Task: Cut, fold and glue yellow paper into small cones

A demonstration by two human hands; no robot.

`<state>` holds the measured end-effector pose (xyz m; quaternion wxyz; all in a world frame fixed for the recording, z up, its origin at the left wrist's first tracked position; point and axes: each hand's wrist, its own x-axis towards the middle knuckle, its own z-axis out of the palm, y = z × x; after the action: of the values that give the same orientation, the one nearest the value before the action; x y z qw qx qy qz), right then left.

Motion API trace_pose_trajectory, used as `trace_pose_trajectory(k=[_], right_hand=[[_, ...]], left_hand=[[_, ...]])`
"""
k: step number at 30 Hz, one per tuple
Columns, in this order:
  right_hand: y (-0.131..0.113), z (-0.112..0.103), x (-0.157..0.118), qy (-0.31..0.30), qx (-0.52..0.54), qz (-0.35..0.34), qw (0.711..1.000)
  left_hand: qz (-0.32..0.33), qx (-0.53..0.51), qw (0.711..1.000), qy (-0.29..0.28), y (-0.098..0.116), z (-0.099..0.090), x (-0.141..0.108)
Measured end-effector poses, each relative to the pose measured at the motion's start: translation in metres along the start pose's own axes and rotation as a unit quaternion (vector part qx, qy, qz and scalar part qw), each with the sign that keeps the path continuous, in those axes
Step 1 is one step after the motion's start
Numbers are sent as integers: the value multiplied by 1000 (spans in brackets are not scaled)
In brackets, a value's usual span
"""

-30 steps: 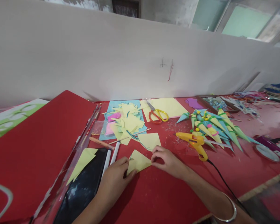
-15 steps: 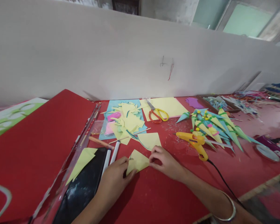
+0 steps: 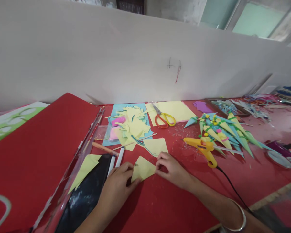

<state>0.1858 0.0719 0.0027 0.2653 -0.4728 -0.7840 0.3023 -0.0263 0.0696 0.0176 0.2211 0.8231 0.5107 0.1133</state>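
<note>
A small piece of pale yellow paper (image 3: 143, 169) is held between my two hands, low over the red tabletop. My left hand (image 3: 120, 181) grips its left edge, thumb in front and fingers behind. At the paper's right corner, my right hand (image 3: 168, 170) pinches with thumb and fingertips. Just beyond lies another yellow paper piece (image 3: 157, 146) with a curved blue-green edge. Two white markers (image 3: 119, 158) rest beside my left hand, next to a dark shiny slab (image 3: 87, 191) with yellow paper pieces (image 3: 86, 170) on it.
A yellow glue gun (image 3: 200, 145) with a cord lies right, before a pile of yellow and blue paper cones (image 3: 223, 129). Scissors (image 3: 165, 118) rest on yellow sheets at the back. Paper scraps (image 3: 133, 123) cover a blue sheet. A large red board (image 3: 38, 155) stands left.
My hands and the yellow paper stay almost in the same place. The view has shifted only very slightly.
</note>
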Motion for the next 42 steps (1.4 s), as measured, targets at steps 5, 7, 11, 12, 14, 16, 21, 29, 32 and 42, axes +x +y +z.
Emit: trace_pose_trajectory(k=[5,7,11,12,14,16,21,29,32,42], right_hand=[[3,-4,0,-19,1,-38,999],[5,-6,0,-33,14,-47,998],[9,-9,0,-40,51,-44,997],[10,-9,0,-38,56,-41,997],[9,-8,0,-30,59,-35,997],[8,-6,0,-18,57,-30,998],[5,0,0,9,46,-9,999],[1,7,0,42,29,22,998],[-1,8,0,41,23,22,999],[0,7,0,42,12,8,999]], left_hand=[[52,-21,998,-7,-3,4,1],[63,-19,998,-19,-4,5,-1],[41,8,999,3,-3,2,-4],[33,20,999,4,-2,1,-5],[14,42,999,-1,0,-1,-6],[-4,61,998,1,3,-3,-6],[-2,76,997,28,2,-1,-7],[-66,88,993,38,6,-2,-10],[-74,86,993,32,7,-2,-10],[-61,90,994,1,1,-5,-8]])
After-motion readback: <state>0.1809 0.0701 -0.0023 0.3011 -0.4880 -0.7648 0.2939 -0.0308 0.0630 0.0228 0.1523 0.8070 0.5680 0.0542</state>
